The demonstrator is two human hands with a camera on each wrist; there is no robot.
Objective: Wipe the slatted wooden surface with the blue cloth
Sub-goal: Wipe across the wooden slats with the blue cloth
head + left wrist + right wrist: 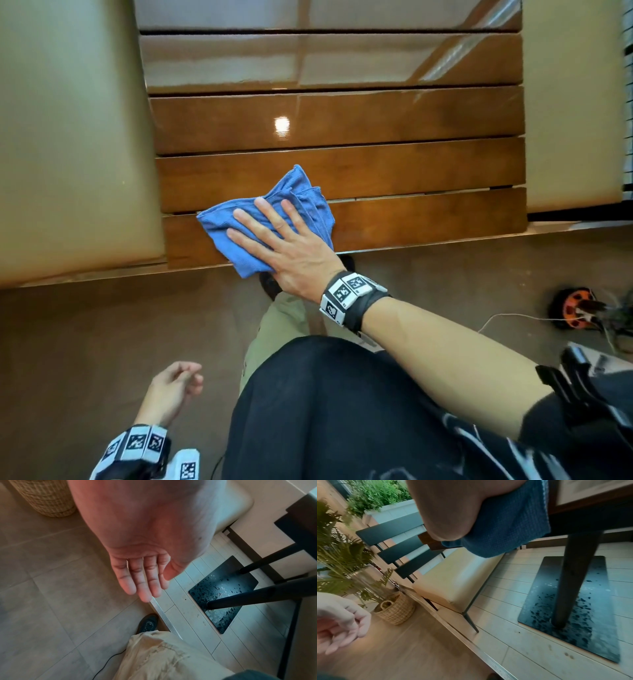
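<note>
The slatted wooden surface (376, 171) is a glossy brown tabletop in the head view. A crumpled blue cloth (219, 226) lies on its two nearest slats at the front left, one corner hanging over the front edge. My right hand (270, 226) lies flat on the cloth with fingers straight and spread, pressing it down; its thumb is hidden. In the right wrist view the cloth (501, 527) drapes over the table edge under my palm (450, 509). My left hand (178, 383) hangs low beside my leg, fingers loosely bent (142, 577), holding nothing.
Beige cushioned seats flank the table on the left (68, 154) and right (575, 102). A black table leg stands on a dark base plate (599, 615). A woven basket (395, 611) with a plant sits on the floor at left. An orange cable reel (575, 308) lies at right.
</note>
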